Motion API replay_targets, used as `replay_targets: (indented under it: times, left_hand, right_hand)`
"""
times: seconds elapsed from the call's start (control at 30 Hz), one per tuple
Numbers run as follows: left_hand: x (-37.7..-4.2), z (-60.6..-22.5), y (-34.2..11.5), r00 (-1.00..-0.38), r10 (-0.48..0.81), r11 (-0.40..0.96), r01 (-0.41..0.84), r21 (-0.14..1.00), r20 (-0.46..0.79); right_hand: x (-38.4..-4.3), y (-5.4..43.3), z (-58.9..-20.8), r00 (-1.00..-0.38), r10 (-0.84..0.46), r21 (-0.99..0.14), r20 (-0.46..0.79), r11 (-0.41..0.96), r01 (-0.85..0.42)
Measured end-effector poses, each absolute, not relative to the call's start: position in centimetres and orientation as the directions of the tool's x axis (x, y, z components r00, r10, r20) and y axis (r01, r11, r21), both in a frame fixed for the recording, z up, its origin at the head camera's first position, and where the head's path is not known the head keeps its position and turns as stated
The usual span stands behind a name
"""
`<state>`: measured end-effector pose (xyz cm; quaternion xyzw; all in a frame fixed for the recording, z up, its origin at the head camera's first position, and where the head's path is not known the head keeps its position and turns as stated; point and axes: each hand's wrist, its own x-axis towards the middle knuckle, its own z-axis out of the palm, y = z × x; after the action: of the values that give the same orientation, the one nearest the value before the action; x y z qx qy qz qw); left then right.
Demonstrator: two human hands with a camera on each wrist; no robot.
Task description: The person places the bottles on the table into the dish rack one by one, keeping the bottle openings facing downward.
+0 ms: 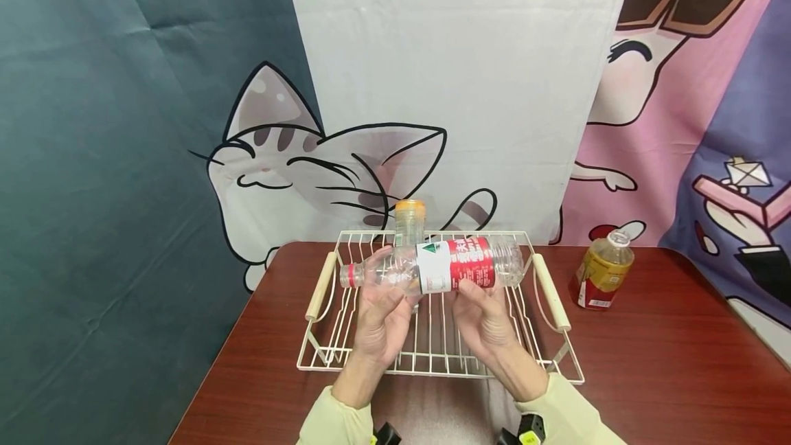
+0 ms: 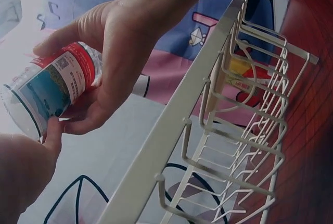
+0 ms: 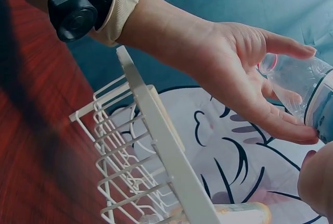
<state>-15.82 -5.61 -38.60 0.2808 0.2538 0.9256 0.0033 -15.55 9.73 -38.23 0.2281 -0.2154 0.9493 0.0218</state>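
Observation:
A clear plastic bottle (image 1: 476, 263) with a red and white label lies sideways between both hands, above a white wire rack. Its neck points left and carries a red ring. My left hand (image 1: 383, 318) grips the bottle near the shoulder, thumb in front and fingers behind. Around the labelled part, toward the base, my right hand (image 1: 485, 321) holds it with thumb and fingers. In the left wrist view the right hand (image 2: 117, 60) spans the label; in the right wrist view the left hand (image 3: 234, 73) curls about the clear shoulder.
Below the hands stands the white wire rack (image 1: 429, 371) with pale side handles (image 1: 321, 287). An orange-capped clear bottle (image 1: 409, 215) is at its back. A bottle with a yellow and red label (image 1: 602, 270) stands on the reddish-brown table (image 1: 673, 349) to the right. A printed curtain (image 1: 469, 88) hangs behind.

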Motion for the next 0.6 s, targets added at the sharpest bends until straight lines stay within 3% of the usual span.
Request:
replay_targets:
  times: [0.3, 0.6]
  left_hand:
    - [-15.6, -39.6, -7.0, -0.794, 0.246, -0.790, 0.168, 0.590, 0.556]
    - [-14.5, -39.6, -11.4, -0.786, 0.237, -0.645, 0.313, 0.697, 0.572]
  right_hand:
    - [-16.3, 11.3, -36.8, -0.883, -0.035, -0.368, 0.468, -0.916, -0.158]
    - [-17.3, 14.3, -33.5, -0.858, -0.036, -0.341, 0.513, -0.926, -0.165]
